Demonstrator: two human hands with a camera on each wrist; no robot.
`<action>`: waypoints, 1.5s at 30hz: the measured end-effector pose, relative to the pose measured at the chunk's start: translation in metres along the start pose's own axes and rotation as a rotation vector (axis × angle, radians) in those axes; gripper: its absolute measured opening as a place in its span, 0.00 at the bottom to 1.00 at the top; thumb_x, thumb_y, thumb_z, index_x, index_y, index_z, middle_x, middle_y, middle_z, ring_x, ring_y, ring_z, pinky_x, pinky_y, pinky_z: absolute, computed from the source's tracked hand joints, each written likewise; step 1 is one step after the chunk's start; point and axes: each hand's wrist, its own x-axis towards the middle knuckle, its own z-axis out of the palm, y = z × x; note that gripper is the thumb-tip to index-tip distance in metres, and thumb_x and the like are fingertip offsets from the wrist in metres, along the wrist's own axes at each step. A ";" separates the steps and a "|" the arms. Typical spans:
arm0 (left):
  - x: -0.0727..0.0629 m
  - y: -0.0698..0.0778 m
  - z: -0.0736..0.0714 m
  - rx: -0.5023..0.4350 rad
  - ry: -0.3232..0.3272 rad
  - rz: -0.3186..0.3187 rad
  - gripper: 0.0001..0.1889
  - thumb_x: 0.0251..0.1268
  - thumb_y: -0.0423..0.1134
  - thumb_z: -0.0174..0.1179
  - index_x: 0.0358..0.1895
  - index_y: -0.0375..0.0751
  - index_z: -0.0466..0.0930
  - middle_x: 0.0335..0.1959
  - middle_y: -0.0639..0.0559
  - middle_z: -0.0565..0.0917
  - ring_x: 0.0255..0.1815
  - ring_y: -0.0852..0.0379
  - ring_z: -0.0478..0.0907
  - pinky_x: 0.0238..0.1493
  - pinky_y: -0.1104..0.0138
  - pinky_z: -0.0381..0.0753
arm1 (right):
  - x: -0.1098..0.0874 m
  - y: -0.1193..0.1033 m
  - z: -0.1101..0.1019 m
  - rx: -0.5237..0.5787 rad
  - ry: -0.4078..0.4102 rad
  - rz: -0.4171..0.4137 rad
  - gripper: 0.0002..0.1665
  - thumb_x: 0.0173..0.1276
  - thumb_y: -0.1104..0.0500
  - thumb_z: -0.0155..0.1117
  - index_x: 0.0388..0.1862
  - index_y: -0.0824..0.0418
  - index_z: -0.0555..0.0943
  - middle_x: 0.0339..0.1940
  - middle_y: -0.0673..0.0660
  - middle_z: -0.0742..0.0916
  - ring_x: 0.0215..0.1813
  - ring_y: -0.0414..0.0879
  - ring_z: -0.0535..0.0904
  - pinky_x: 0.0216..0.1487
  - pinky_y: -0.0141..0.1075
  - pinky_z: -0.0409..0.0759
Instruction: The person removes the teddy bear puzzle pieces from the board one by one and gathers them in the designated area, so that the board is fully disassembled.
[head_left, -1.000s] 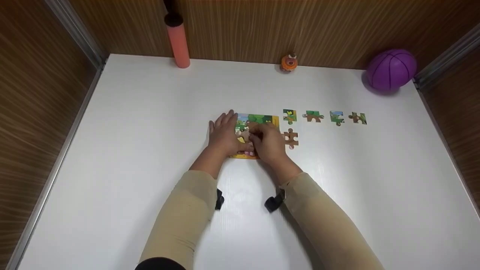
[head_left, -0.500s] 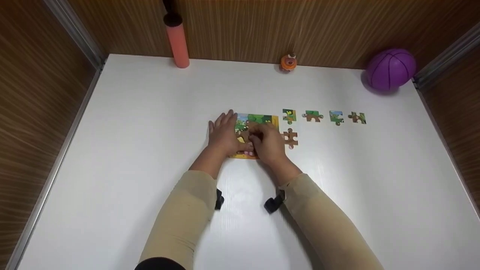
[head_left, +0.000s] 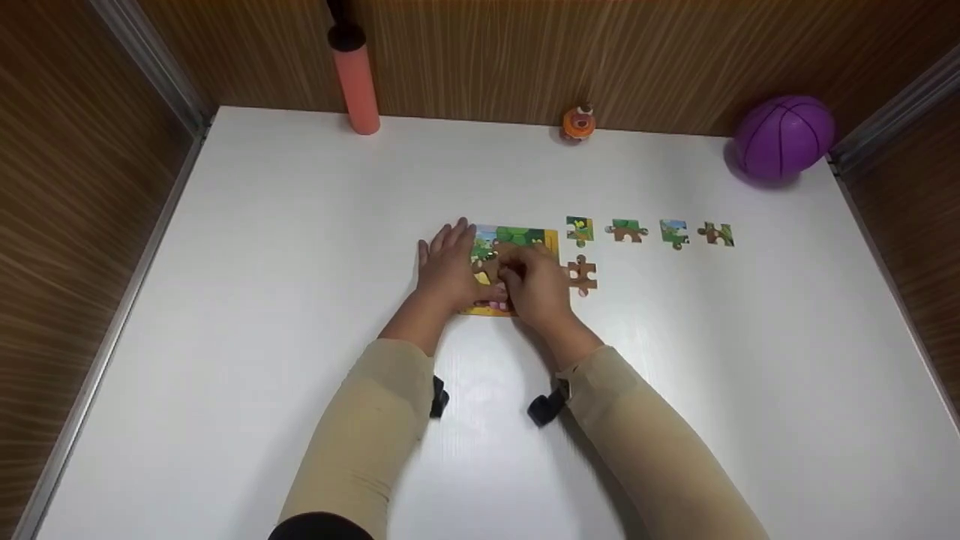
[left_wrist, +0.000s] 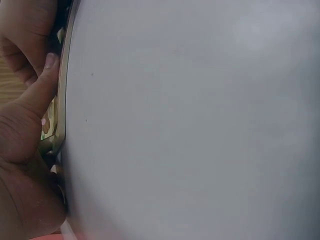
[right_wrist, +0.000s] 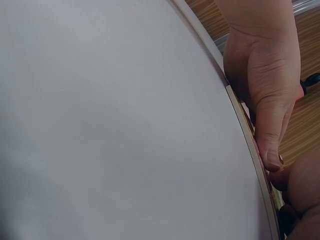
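Note:
A small jigsaw puzzle [head_left: 529, 234] with a colourful cartoon picture and yellow border lies mid-table, partly hidden by both hands. My left hand [head_left: 448, 274] rests on its left side, fingers straight and spread, thumb reaching across the lower part. In the left wrist view that left thumb [left_wrist: 46, 75] extends along the puzzle's near edge. The right hand [head_left: 538, 285] is over the puzzle's middle, thumb and index finger pinching a brown puzzle piece [head_left: 491, 268] there. The right wrist view has the right hand [right_wrist: 306, 187] low at the edge, close to the left thumb.
One brown loose piece [head_left: 582, 275] lies right beside the right hand. Above it runs a row of several loose pieces [head_left: 627, 230]. Along the back wall stand a pink-orange pump [head_left: 358, 86], a small orange figurine [head_left: 579, 124] and a purple ball [head_left: 784, 139].
Both hands hold nearly the same place. The piece at the right fingertips has turned from pale and shiny to darker brown, its tilt slightly changed. The loose pieces have not moved.

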 end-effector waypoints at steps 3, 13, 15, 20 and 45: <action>0.000 -0.001 0.000 -0.003 0.002 0.001 0.63 0.57 0.62 0.78 0.87 0.41 0.47 0.89 0.47 0.46 0.88 0.45 0.38 0.84 0.43 0.29 | 0.000 0.000 0.001 -0.003 -0.005 0.005 0.08 0.79 0.64 0.65 0.51 0.62 0.87 0.48 0.57 0.84 0.52 0.49 0.80 0.56 0.43 0.81; 0.001 0.000 0.000 0.002 -0.006 -0.001 0.65 0.55 0.64 0.79 0.88 0.42 0.47 0.89 0.48 0.45 0.88 0.46 0.37 0.84 0.43 0.29 | 0.001 -0.001 0.001 -0.012 -0.017 0.022 0.10 0.80 0.64 0.64 0.54 0.62 0.87 0.49 0.57 0.84 0.53 0.50 0.80 0.58 0.44 0.81; 0.001 0.000 0.000 -0.002 -0.006 -0.001 0.65 0.55 0.63 0.79 0.88 0.42 0.47 0.89 0.48 0.45 0.88 0.46 0.37 0.84 0.44 0.29 | 0.001 -0.001 0.001 -0.016 -0.014 0.019 0.10 0.80 0.63 0.64 0.55 0.62 0.87 0.49 0.57 0.84 0.53 0.50 0.81 0.58 0.44 0.81; 0.000 0.000 0.000 -0.007 -0.008 0.004 0.64 0.57 0.63 0.78 0.88 0.41 0.46 0.89 0.47 0.45 0.88 0.46 0.36 0.84 0.44 0.28 | 0.001 -0.002 0.001 -0.013 -0.013 0.023 0.11 0.80 0.62 0.64 0.56 0.62 0.87 0.49 0.57 0.84 0.52 0.50 0.81 0.57 0.44 0.81; 0.004 -0.002 0.002 0.012 -0.003 -0.003 0.67 0.53 0.68 0.77 0.88 0.42 0.46 0.89 0.48 0.44 0.89 0.46 0.36 0.84 0.44 0.28 | -0.005 0.000 -0.013 0.119 0.063 -0.014 0.10 0.80 0.69 0.60 0.55 0.68 0.82 0.51 0.62 0.83 0.52 0.53 0.82 0.55 0.44 0.82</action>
